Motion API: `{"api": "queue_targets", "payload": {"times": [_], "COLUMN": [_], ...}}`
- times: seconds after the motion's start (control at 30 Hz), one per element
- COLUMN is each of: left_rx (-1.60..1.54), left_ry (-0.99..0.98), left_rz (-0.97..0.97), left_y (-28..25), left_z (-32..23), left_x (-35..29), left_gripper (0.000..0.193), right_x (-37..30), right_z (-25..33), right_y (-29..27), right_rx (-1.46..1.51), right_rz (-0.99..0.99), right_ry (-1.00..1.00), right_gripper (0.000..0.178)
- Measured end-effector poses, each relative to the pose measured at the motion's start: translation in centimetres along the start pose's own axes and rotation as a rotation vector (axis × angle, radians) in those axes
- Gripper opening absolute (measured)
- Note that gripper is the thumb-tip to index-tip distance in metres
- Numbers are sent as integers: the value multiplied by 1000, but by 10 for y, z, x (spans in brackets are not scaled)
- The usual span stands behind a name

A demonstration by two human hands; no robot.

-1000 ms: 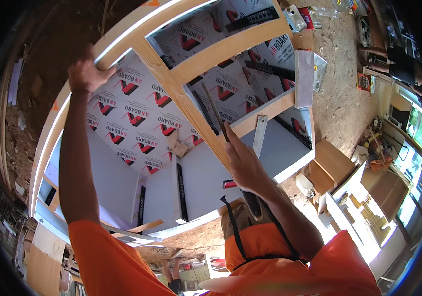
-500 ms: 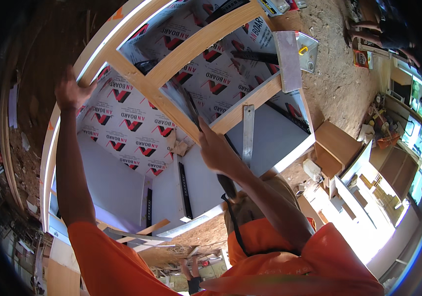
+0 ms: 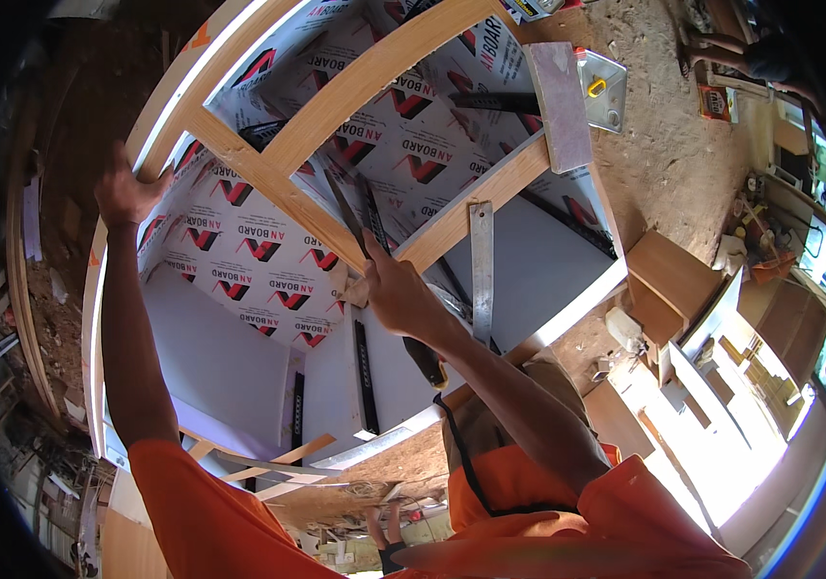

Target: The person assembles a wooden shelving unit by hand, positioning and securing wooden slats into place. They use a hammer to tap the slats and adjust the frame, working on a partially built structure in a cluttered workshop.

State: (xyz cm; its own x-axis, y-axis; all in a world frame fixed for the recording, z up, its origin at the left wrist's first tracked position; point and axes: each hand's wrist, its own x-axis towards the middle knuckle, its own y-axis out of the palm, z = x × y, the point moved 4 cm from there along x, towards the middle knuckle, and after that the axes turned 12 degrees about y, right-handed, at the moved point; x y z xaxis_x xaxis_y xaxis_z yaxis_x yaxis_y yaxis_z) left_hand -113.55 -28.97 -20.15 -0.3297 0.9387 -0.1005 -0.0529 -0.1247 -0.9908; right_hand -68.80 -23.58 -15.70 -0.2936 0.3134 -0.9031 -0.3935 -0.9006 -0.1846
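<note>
A large wooden cabinet frame lies before me, its inner panels white with red and black print. My left hand grips its far left rim, the thumb on the inner side. Closed in my right hand is a file with a long, narrow dark blade and a black-and-yellow handle. The blade slants up against the edge of the middle rail, near its joint with the crosspiece. The fingertips on the file are partly hidden.
A metal square and a greyish block rest on the frame. Dark metal drawer slides line the inside. A clear case with a yellow latch lies on the dirt floor. Brown panels stand right; another person's legs show far right.
My right hand has shifted left and slightly down with the file, whose blade now shows more fully beside the rail. My left hand keeps its hold on the rim; the view has moved slightly.
</note>
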Motion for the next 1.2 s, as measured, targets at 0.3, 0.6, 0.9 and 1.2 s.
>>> {"api": "queue_targets", "payload": {"times": [0.3,0.6,0.9,1.2], "left_rx": [82,27,-277,-202], "left_ry": [22,70,576,829], "left_rz": [-52,-352,168,271], "left_y": [-14,-71,-82,-33], "left_z": [-18,-175,-354,-336], "left_x": [1,-45,-113,-110], "left_gripper": [97,78,33,33], "right_x": [-133,-243,-289,-301], "right_z": [-92,-264,-368,-440], "right_y": [-96,-135,-140,-141], "right_rx": [174,321,474,592], "right_rz": [-126,-125,-257,-244], "right_ry": [-451,-89,-15,-153], "right_gripper": [67,82,80,82]}}
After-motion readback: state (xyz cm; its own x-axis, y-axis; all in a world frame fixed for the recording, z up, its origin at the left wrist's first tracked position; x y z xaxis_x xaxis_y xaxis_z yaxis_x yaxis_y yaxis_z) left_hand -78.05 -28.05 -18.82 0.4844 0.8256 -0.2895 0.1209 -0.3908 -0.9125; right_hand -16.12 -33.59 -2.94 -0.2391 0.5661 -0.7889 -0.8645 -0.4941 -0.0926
